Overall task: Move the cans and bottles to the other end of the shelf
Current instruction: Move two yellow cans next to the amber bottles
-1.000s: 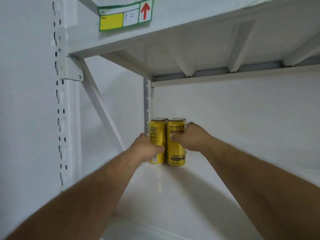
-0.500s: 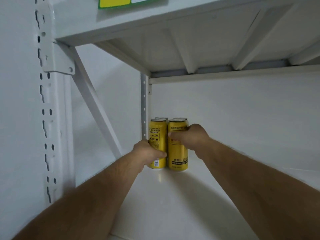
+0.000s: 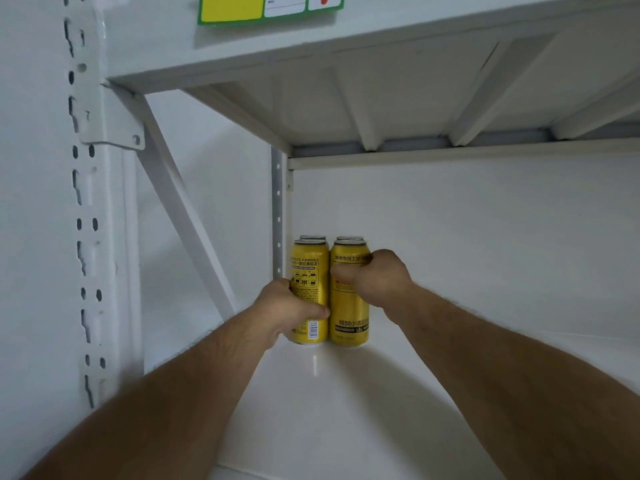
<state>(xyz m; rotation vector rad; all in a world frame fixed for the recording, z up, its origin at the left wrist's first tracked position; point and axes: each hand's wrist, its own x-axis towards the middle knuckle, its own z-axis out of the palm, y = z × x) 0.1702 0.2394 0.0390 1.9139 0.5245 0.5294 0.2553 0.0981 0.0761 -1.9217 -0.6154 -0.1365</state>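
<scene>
The right hand [image 3: 375, 275] has slid higher on its yellow can [image 3: 349, 306]; the left hand [image 3: 291, 308] grips another mid-body in the shelf's [image 3: 346, 410] back-left corner. Rigid, slick, probably heavy; best held mid-body.

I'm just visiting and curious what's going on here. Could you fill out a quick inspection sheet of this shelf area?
Surface: white shelf board, bare in front of the cans.
Job's things: two yellow cans in front, left can and right can, upright, side by side in the back left corner; tops of two more cans show behind them.
Clutter: nothing seen.
Grippers: left hand grips the left can; right hand grips the right can.
Cables: nothing seen.
Surroundings: white perforated upright, diagonal brace, upper shelf with a yellow and green label.
</scene>
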